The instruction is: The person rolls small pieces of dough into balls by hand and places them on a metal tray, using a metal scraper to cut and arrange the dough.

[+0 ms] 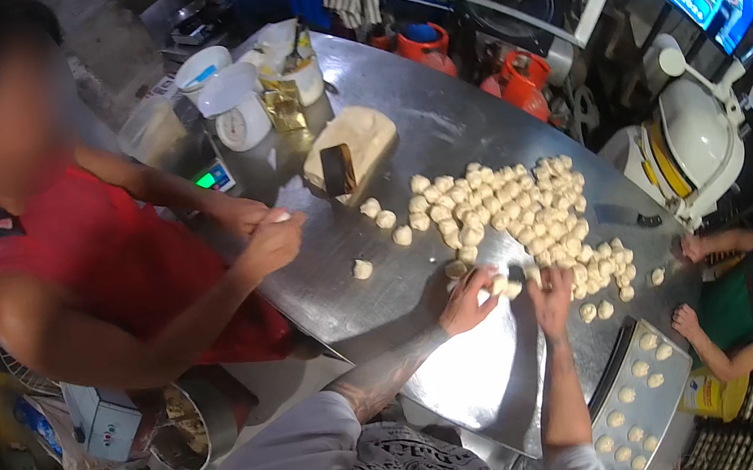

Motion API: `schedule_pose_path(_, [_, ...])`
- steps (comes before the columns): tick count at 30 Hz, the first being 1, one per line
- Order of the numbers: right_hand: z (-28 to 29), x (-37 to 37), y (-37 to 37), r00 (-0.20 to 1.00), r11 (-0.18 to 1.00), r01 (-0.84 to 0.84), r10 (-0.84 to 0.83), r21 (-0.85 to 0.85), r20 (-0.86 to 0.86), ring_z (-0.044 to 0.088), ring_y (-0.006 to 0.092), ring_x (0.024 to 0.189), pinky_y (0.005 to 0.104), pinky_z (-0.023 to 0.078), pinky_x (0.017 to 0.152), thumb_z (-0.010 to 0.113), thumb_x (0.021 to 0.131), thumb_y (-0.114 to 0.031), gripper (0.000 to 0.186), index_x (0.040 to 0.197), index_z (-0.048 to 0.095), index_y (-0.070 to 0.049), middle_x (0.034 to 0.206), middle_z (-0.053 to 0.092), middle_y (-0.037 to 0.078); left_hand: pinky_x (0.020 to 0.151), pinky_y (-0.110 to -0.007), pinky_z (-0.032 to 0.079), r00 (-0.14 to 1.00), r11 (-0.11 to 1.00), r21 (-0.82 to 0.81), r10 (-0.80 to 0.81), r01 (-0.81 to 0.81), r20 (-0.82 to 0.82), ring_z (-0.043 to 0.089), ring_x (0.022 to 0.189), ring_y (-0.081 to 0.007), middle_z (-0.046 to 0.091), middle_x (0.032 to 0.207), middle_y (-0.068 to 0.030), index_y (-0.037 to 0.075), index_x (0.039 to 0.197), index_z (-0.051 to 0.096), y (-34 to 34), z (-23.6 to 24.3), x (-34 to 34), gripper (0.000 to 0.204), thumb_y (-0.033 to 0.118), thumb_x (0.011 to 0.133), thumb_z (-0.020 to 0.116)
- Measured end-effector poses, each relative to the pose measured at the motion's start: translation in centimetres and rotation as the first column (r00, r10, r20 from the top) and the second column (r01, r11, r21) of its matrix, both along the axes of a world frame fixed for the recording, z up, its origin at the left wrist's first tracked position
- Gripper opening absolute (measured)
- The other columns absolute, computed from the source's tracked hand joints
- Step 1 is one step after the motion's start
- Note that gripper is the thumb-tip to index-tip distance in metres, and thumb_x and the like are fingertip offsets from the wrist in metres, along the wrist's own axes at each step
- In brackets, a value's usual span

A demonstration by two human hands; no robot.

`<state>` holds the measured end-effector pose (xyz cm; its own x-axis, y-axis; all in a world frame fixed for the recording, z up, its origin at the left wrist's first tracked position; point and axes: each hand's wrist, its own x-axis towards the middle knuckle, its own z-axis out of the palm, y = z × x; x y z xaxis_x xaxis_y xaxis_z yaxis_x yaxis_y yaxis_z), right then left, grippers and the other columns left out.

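Smooth stainless steel forms the worktop [339, 307] in the head view, glaring white on the near side of a broad heap of dough balls [513, 211], the landmark here. That heap stretches from far left to near right. At its near edge sit the small dough lumps [507, 287] between the person's hands; they form a short row running roughly left to right, each too rounded to show a pointing end. Pale, matte and soft-looking, they have slightly uneven skins.

Left of these lumps, the left hand [471, 303] is partly open, fingers loosely bent, tips beside the dough; whether it grips any, I cannot tell. On their right, the right hand [554, 296] curls its fingers more closely, a dough piece [533, 276] at the tips; how firmly it is held is unclear.

Left of and beyond the heap lies a thick, floury dough slab [363, 132], with a dark, flat rectangular piece [338, 171] against it. Nearer than the heap, to its right, a metal tray [638, 402] carries spaced balls.
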<state>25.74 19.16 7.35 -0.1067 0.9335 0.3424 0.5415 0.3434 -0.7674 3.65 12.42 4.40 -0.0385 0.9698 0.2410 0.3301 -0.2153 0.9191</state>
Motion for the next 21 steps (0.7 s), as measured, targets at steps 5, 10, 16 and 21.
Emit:
schedule_pose_path(5, [-3.3,-0.8,-16.8,0.951,0.975,-0.029,-0.042,-0.222,-0.307,0.057,0.0330,0.099,0.0434,0.048,0.093,0.078,0.090,-0.015,0.033,0.111,0.059,0.001,0.101,0.056,0.015,0.097,-0.047,0.054,0.988,0.985,-0.160,0.043,-0.067,-0.147,0.070,0.110,-0.0368,0.069,0.112,-0.0175,0.008,0.127,0.059,-5.6,-5.8,-1.7,0.035,0.015,0.096,0.075])
schedule_pose_path(10, [-7.8,-3.1,-14.0,0.985,0.954,0.164,-0.173,-0.252,-0.011,0.055,0.0377,0.101,0.0484,0.047,0.088,0.080,0.092,-0.018,0.030,0.103,0.060,0.001,0.103,0.057,0.020,0.092,-0.052,0.053,0.966,0.992,0.057,0.122,-0.112,-0.226,0.064,0.111,-0.0438,0.065,0.115,-0.0224,0.006,0.126,0.056,-4.0,-4.4,2.1,0.033,0.014,0.097,0.070])
schedule_pose_path(16, [-5.6,-6.6,-11.9,0.939,0.976,-0.093,0.021,-0.195,-0.343,0.058,0.0412,0.128,0.0485,0.048,0.110,0.077,0.092,-0.010,0.071,0.154,0.048,0.004,0.140,0.059,0.028,0.082,-0.049,0.056,0.985,0.958,-0.233,0.173,-0.169,0.000,0.071,0.094,-0.0395,0.070,0.103,-0.0186,0.007,0.113,0.060,-4.8,-3.9,1.5,0.031,0.020,0.094,0.080])
schedule_pose_path(21, [-4.4,-8.4,-14.2,0.977,0.963,0.013,-0.069,-0.269,-0.201,0.063,0.0326,0.126,0.0424,0.049,0.109,0.076,0.094,-0.014,0.057,0.145,0.058,0.003,0.130,0.069,0.021,0.075,-0.040,0.055,0.957,0.949,-0.239,0.247,-0.207,0.151,0.066,0.083,-0.0219,0.068,0.094,-0.0095,0.006,0.111,0.061,-4.3,-7.4,0.2,0.037,0.030,0.096,0.084])
